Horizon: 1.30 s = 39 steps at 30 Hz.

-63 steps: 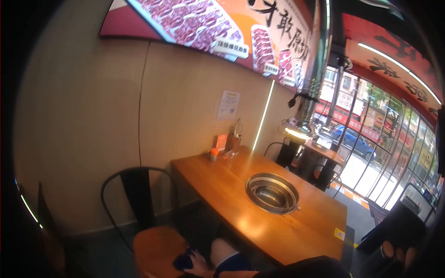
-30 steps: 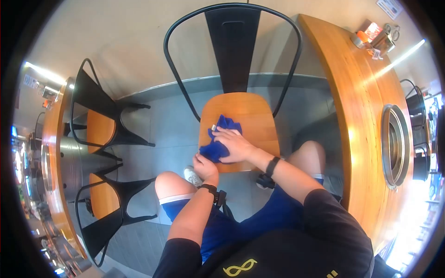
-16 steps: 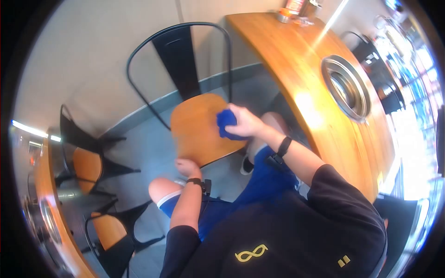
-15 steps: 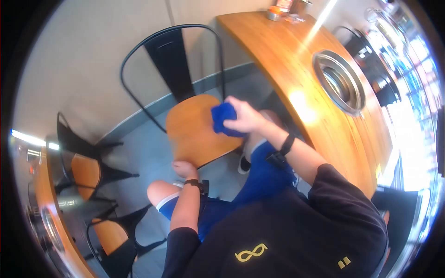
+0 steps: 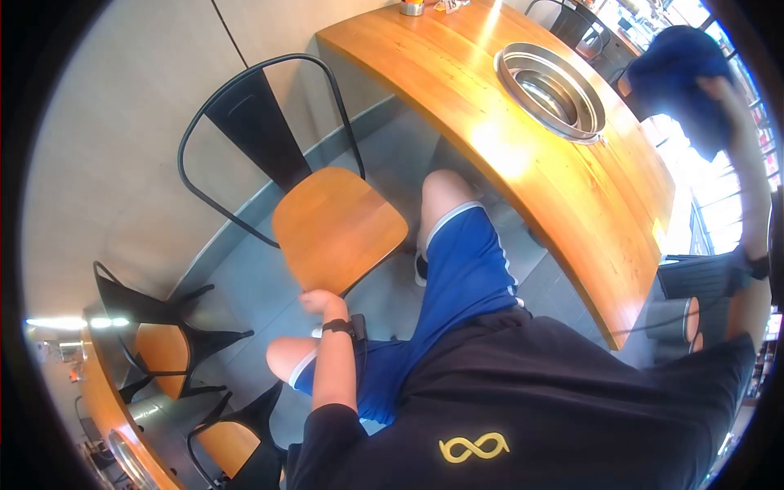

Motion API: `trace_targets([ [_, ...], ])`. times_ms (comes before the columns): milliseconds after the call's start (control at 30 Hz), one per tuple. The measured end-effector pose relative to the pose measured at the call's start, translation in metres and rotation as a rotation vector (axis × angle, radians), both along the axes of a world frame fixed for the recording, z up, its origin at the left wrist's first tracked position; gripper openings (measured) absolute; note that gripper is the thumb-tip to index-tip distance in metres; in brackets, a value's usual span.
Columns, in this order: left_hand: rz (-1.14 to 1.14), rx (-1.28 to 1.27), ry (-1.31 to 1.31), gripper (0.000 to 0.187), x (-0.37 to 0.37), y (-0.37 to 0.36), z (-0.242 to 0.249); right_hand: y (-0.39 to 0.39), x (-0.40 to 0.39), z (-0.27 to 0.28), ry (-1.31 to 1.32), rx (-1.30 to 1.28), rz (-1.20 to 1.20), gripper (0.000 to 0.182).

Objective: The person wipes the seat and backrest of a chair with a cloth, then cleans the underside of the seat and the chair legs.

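Note:
My right hand is raised at the far right, beyond the table's edge, with its fingers closed on a blue cloth. The cloth hangs spread and partly hides the hand. My left hand is low in front of me, its fingers curled at the front corner of a chair. This chair has a wooden seat, a black metal back and a curved tube frame.
A wooden table with a round metal grill well stands on my right, small containers at its far end. More black chairs and another table are at left. A wall runs behind the chair.
My right hand has lifted the blue cloth from over the chair seat, up and out to the far right. My left hand stays at the seat's corner. The view has shifted.

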<state>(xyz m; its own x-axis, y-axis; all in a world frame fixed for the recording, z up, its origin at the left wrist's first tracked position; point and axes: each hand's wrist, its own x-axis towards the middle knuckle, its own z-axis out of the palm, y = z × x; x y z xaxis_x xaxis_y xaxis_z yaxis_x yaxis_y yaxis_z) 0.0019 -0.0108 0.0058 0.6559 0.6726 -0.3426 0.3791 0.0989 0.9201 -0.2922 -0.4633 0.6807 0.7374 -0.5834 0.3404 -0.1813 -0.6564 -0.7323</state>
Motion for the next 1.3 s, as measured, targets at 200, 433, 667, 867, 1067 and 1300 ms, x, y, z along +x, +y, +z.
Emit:
trace_targets([
  [200, 0.061, -0.058, 0.062, 0.056, 0.001, -0.004, 0.010, 0.002, 0.028, 0.122, 0.049, 0.263, 0.310, 0.042],
  [433, 0.126, -0.097, 0.067, 0.054, 0.001, -0.005, 0.006, 0.076, 0.233, -0.003, 0.046, 0.107, 0.330, 0.052],
  [667, 0.079, 0.117, -0.003, 0.050, -0.004, -0.003, -0.002, 0.157, 0.425, -0.278, 0.183, 0.229, 0.555, 0.045],
  [867, 0.136, 0.098, -0.010, 0.049, -0.002, -0.002, -0.022, 0.202, 0.463, -0.587, 0.261, 0.076, 0.276, 0.059],
  [1067, 0.127, 0.203, 0.077, 0.050, -0.013, -0.008, 0.005, 0.270, 0.453, -0.648, 0.189, -0.273, 0.403, 0.068],
  [1300, 0.082, 0.279, 0.123, 0.050, -0.015, -0.006, 0.001, 0.306, 0.442, -0.624, 0.087, -0.344, 0.899, 0.062],
])
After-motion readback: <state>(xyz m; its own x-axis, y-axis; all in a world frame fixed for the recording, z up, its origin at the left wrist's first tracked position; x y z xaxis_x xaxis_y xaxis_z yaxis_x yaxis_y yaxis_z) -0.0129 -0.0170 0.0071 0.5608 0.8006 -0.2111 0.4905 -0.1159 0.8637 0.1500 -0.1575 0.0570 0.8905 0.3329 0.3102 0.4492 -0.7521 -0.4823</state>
